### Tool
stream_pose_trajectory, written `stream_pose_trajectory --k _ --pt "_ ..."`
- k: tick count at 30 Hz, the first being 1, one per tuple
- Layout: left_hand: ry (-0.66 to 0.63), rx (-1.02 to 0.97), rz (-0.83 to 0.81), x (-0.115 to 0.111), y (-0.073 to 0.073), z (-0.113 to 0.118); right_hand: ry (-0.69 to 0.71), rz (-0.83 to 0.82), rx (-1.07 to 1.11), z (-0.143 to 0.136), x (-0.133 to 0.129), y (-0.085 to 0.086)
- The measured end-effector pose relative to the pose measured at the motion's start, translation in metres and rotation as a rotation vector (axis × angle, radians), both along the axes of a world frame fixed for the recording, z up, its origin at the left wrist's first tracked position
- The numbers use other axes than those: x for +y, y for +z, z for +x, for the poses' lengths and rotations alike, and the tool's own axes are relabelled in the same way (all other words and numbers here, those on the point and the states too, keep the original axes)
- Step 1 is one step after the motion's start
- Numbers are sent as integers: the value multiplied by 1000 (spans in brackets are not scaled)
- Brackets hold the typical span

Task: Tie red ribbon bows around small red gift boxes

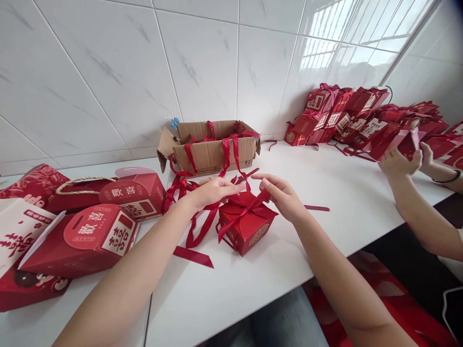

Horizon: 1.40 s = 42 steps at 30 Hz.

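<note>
A small red gift box (pixel 248 226) stands on the white table, with a red ribbon (pixel 249 208) tied in a bow across its top. My right hand (pixel 280 195) pinches the ribbon at the right of the bow between thumb and fingers. Just above the left side of the lid, my left hand (pixel 219 190) has its fingers pressed together around a bit of red ribbon, mostly hidden by the fingers. One ribbon tail hangs down the box's left front. Loose red ribbons (pixel 200 236) lie beside the box, partly behind my left forearm.
Behind stands an open cardboard box (pixel 217 156) with ribbons draped over its rim. Larger red gift boxes (pixel 97 236) crowd the left. Many finished-looking red boxes (pixel 325 115) are piled at the back right. At the right, another person's hands (pixel 401 161) hold a box.
</note>
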<state>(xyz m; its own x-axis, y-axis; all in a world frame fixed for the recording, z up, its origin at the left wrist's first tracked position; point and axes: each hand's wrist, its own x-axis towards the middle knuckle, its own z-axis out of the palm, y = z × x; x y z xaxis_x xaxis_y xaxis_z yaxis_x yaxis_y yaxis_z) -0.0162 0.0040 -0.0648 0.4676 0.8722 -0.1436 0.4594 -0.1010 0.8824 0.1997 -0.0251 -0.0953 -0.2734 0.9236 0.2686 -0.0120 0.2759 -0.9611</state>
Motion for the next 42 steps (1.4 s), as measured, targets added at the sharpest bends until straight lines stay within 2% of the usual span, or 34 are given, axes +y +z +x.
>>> stream_pose_trajectory --k 3,7,10,15,20,24,27,30,33,37,42 --pt "-62 -31 -1 -1 2 0 -30 -28 41 -3 1 -1" --pt "-119 -95 106 -12 13 5 -81 -25 25 -6 1 -2" --pt "-113 -82 94 -20 21 11 -99 7 26 -7 2 -3" --pt "-74 -94 98 -20 26 6 -231 4 65 -3 8 -7" --pt "-112 6 226 -21 34 -3 -267 -33 140 -2 10 -7" --pt "-173 181 366 -33 33 8 -323 -75 136 -3 9 -6" --pt "-259 332 341 -38 30 16 -330 -85 82 -4 9 -6" --pt "-287 334 301 -36 29 15 -303 -85 33 -4 9 -6" --pt "-261 324 296 -31 33 6 -294 -91 22 -4 9 -6" --pt "-241 439 262 -28 40 -10 -319 -114 73 -4 13 -8" --pt "-368 468 146 -24 43 -22 -403 -203 78 -7 27 -22"
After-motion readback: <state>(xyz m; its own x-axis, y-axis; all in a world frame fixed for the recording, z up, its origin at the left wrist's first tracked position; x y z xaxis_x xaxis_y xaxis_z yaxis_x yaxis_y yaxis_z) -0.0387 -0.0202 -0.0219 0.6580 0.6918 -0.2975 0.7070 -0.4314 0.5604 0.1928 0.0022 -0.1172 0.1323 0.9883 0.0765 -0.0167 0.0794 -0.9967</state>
